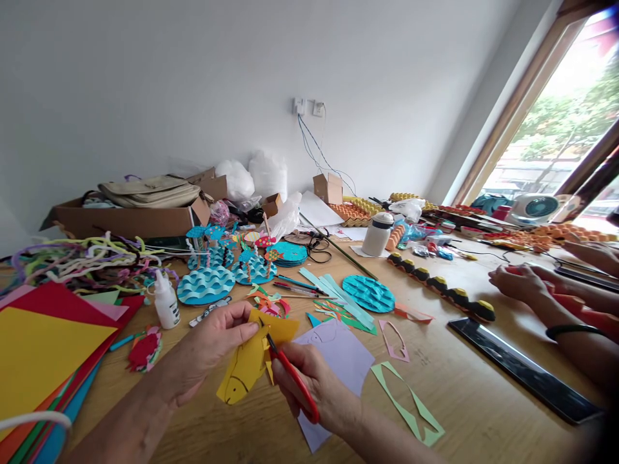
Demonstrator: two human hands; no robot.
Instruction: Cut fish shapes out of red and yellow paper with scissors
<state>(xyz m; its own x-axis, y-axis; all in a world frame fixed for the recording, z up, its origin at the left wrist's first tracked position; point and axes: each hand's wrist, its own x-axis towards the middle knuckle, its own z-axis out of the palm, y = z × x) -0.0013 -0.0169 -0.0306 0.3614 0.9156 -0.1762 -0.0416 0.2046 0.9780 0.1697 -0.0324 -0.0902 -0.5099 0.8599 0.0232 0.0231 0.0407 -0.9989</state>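
Observation:
My left hand point(213, 341) pinches the upper edge of a yellow paper point(240, 374) that has a fish outline with an eye drawn on it. Red-handled scissors point(298, 385) are in my right hand point(322, 386), their dark blades at the paper's upper part, close to my left fingertips. Part of the paper sticks out to the right behind the blades. Under my right hand lies a purple sheet point(345, 354) with a fish outline drawn near its top.
Coloured sheets point(53, 348) and a white glue bottle point(166, 301) lie left. Blue wavy discs point(206, 285) stand behind my hands. Green point(409, 399) and pink cut-outs, a black tablet-like object point(522, 367) and another person's hands point(527, 287) are on the right.

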